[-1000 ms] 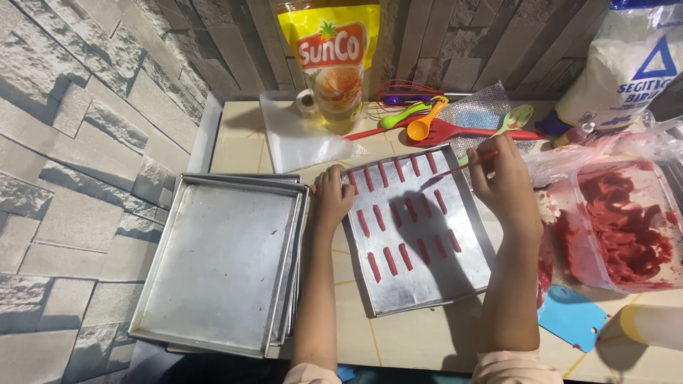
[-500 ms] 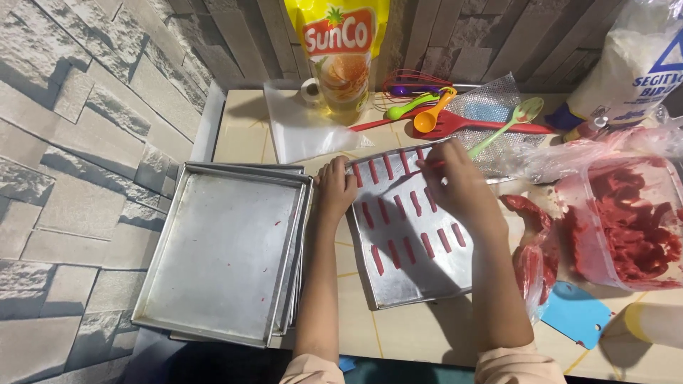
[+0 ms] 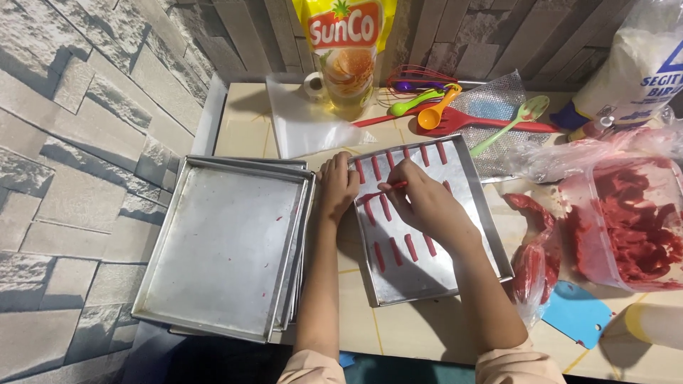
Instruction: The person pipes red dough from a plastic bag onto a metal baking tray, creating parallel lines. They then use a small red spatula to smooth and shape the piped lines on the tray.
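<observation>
head view: a thin red dough strip (image 3: 390,188) is pinched between the fingers (image 3: 400,186) of the right hand (image 3: 427,203), over the baking tray (image 3: 491,235) on the table (image 3: 245,131). the left hand (image 3: 338,186) is laid on the tray's left rim, its fingers curled together and holding nothing. rows of red strips (image 3: 398,249) are lying in the tray. just to the left, empty stacked trays (image 3: 220,249) are seen.
</observation>
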